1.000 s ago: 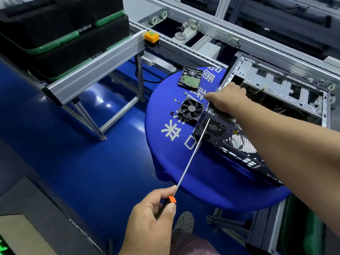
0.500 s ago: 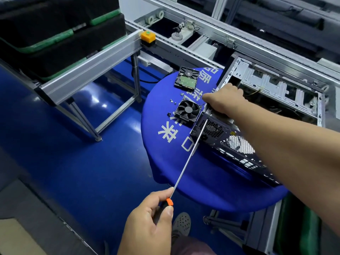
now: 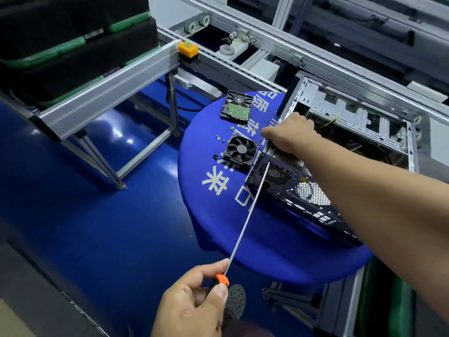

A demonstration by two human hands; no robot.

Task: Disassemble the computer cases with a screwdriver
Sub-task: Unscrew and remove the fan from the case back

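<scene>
A black computer case (image 3: 298, 190) lies on its side on the round blue table (image 3: 206, 142), its open interior facing up. My right hand (image 3: 289, 137) grips the case's top rear corner, fingers curled over the edge. My left hand (image 3: 192, 305) holds the orange-collared handle of a long screwdriver (image 3: 247, 220) at the bottom. Its thin shaft runs up and to the right. The tip touches the case's rear panel beside the power supply grille (image 3: 277, 176). What lies under my right fingertips is hidden.
A removed black fan (image 3: 240, 150) and a hard drive (image 3: 237, 107) lie on the table left of the case, with several loose screws (image 3: 218, 138) near them. An aluminium conveyor frame (image 3: 109, 91) with an orange button box (image 3: 188, 49) stands to the left and behind.
The camera view has shifted slightly. The screwdriver tip stays on the rear panel, and my right hand remains on the case corner.
</scene>
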